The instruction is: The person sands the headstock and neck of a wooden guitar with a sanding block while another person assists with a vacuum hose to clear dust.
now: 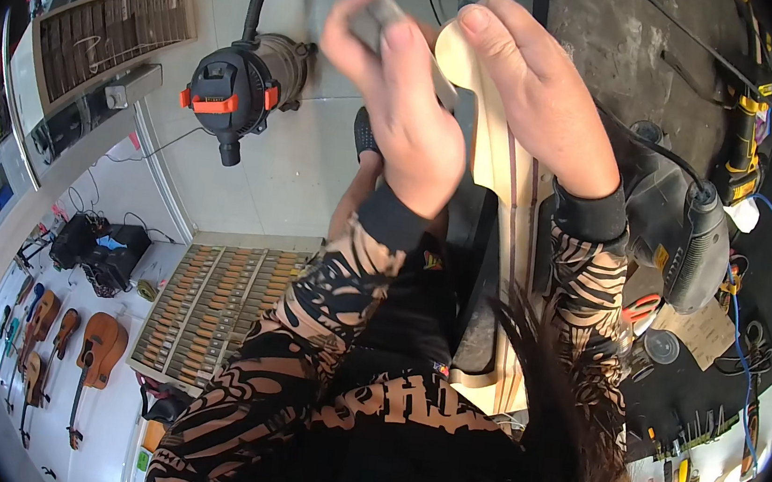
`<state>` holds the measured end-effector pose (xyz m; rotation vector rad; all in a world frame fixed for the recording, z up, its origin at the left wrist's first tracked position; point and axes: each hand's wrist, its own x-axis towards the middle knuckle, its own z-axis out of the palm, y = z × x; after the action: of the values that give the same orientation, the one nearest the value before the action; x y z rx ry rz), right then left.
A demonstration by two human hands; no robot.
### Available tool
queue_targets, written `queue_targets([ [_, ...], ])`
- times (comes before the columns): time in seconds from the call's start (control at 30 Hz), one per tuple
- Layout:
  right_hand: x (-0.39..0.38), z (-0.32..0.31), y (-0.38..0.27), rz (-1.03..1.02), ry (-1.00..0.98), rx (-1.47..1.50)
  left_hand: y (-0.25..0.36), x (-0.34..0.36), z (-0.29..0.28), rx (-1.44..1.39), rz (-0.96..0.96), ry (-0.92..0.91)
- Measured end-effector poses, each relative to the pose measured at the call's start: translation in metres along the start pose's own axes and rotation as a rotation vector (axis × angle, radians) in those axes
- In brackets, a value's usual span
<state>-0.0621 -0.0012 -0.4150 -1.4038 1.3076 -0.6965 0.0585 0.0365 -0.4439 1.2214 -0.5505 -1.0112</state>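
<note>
My left hand [400, 111] grips a grey flat block [370, 21] beside the rounded upper end of a pale wooden piece. That long piece [509, 282], shaped like an instrument neck with dark lengthwise stripes, runs upright in the picture toward my body. My right hand [541, 107] is closed over the right side of its upper end, fingers together and thumb near the tip; their undersides are hidden. Whether the block touches the wood I cannot tell.
A worn grey bench [625, 22] at right holds a corded power tool [695, 255], red-handled scissors and hand tools. A shop vacuum [237, 94] stands on tiles at left. A tray of orange-handled tools [200, 306] sits lower left, near wall-hung guitars [97, 347].
</note>
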Motion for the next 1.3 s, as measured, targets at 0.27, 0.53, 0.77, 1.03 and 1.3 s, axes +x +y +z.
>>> queue_targets([
  [0.27,-0.001,0.0,0.007,0.0,0.011,0.043,-0.004,0.031,-0.016,0.199,0.122,-0.373],
  [0.53,0.002,-0.005,0.008,-0.073,-0.018,-0.024,-0.016,0.023,-0.014,0.498,0.564,-0.243],
  [0.77,0.007,-0.009,0.003,-0.033,-0.066,0.022,0.001,0.008,0.0,0.097,0.082,-0.217],
  [1.03,0.006,-0.012,0.005,-0.035,-0.05,0.066,-0.002,0.037,-0.01,0.176,0.11,-0.414],
  [1.3,-0.001,-0.011,0.014,-0.045,-0.013,0.025,0.0,0.018,-0.004,0.085,0.027,-0.315],
])
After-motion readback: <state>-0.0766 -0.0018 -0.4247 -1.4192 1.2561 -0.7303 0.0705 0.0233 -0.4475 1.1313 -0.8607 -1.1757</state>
